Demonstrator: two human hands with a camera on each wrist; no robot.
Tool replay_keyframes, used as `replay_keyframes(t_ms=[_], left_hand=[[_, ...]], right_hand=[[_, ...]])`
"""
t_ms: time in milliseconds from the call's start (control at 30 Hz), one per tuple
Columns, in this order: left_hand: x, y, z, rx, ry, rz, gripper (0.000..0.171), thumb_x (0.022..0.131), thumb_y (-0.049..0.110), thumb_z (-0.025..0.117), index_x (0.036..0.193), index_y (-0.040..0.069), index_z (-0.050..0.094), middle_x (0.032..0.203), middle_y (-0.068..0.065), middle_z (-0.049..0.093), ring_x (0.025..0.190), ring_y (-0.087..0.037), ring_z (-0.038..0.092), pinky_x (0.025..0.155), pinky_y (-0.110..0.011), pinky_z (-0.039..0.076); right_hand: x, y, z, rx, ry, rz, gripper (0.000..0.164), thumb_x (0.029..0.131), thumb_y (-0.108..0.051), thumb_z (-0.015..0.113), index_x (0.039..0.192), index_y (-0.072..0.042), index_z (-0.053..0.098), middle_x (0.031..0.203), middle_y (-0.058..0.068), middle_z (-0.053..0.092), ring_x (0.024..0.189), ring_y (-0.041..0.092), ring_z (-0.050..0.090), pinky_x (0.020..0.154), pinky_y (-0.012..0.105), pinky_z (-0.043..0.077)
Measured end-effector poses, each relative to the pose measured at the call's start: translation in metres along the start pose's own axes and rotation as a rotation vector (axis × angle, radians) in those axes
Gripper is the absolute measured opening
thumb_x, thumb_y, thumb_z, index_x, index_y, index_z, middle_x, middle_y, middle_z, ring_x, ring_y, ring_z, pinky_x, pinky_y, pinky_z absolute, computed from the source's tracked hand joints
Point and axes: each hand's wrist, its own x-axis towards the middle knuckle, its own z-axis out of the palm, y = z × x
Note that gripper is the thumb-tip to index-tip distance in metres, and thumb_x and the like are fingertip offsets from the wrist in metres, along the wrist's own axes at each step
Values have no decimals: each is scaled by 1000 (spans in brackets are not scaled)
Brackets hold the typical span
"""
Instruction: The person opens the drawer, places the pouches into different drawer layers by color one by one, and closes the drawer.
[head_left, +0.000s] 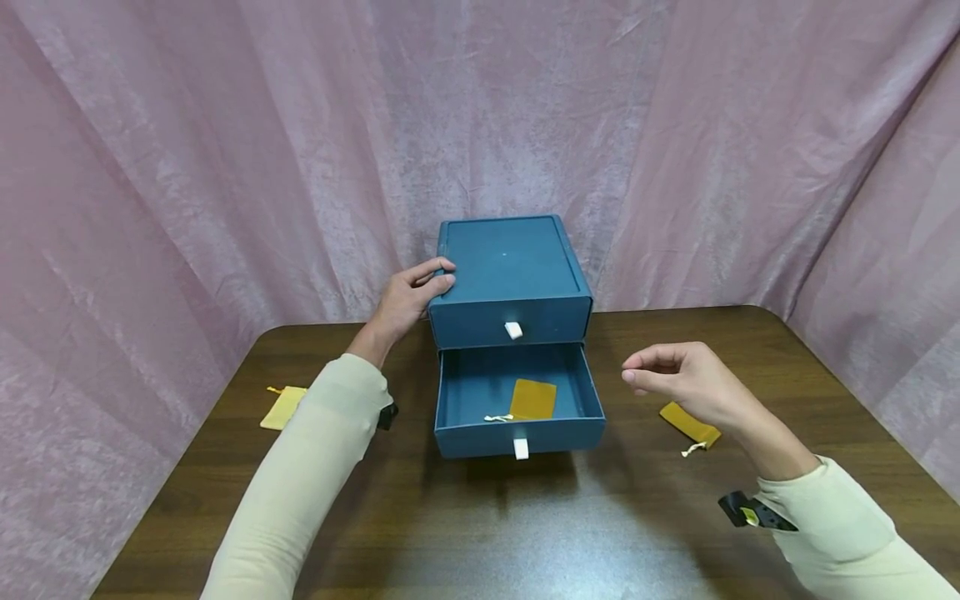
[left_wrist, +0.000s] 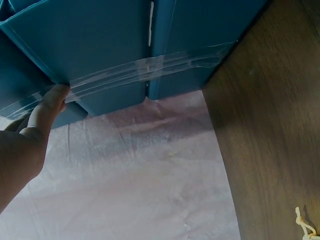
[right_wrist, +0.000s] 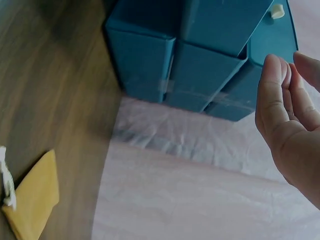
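My left hand (head_left: 401,304) rests its fingertips and thumb on the upper left edge of a blue drawer unit (head_left: 510,258). In the left wrist view, that hand (left_wrist: 27,145) touches the unit's side near strips of clear tape (left_wrist: 150,67). Below the upper drawer front and its white pull tab (head_left: 513,331), a drawer (head_left: 480,438) is pulled out. Inside it lies a mustard drawstring pouch (head_left: 534,398) with white cords. Right of the drawer, my right hand (head_left: 693,383) hovers with loosely bent fingers, holding nothing. In the right wrist view its fingers (right_wrist: 272,95) and thumb are apart.
A second mustard pouch (head_left: 688,423) lies on the wooden table (head_left: 480,533) below the right hand. At the left, a pale yellow pouch (head_left: 283,408) lies partly behind the left sleeve. A pink curtain (head_left: 510,117) hangs close behind the unit.
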Motion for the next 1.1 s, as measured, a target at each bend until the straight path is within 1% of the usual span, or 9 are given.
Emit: replay_keyframes(t_ms=[133,200,267,400,567,633,800,933,1100], left_hand=[[1,-1,0,2,1,-1,34,101,28,62,130,11,65,118,0,58,54,-12,31,57,-28,33],[1,-2,1,-1,-2,2,34,101,27,62,130,10,65,110,-1,60,53,-13,30,57,-29,33],[2,-3,2,-3,-5,-1,34,101,27,62,130,10,64,112,-2,60,54,-13,31,57,-28,33],[2,-2,3,3,-7,-5,35,101,28,62,130,10,64,125,-3,58,56,-12,33,57,-26,34],[2,-1,3,-12,-2,-1,34,100,27,63,129,9,65,94,-1,55,55,-12,34,56,-25,34],[3,-1,3,-13,-1,0,34,100,27,63,129,9,65,90,1,54,55,-12,34,56,-25,34],[3,-2,3,-10,5,4,33,100,27,63,129,10,65,93,3,57,55,-12,34,57,-26,34],[3,-2,4,-6,5,9,33,100,28,63,128,10,65,80,2,52,54,-13,34,56,-27,34],[2,-3,5,-15,4,8,33,100,26,63,129,10,65,77,2,50,54,-13,34,57,-29,34]], right_hand=[[-2,7,-5,-54,6,40,29,96,-24,70,113,-1,71,97,5,72,83,15,70,82,30,51],[-3,11,-9,-75,3,51,30,97,-26,69,115,-2,71,94,4,72,82,15,70,84,30,49],[-4,16,-12,-86,-1,59,32,97,-26,68,117,-1,70,93,3,72,81,15,70,85,31,48],[-6,23,-18,-77,-7,78,37,98,-25,67,122,2,67,96,5,73,82,14,70,84,25,49],[-7,30,-24,-18,-7,112,43,99,-26,66,126,8,62,98,9,71,84,14,70,68,22,51],[-8,33,-26,-3,-5,123,44,99,-26,65,126,9,61,97,8,71,84,14,70,66,24,51],[-9,40,-30,24,-16,145,45,100,-25,64,128,9,60,96,5,70,83,15,69,73,26,54],[-12,47,-35,28,-27,143,44,101,-22,62,129,11,58,93,3,69,81,16,69,75,28,55],[-18,55,-41,24,-30,153,45,102,-23,60,131,12,56,102,8,72,84,16,70,78,28,55]])
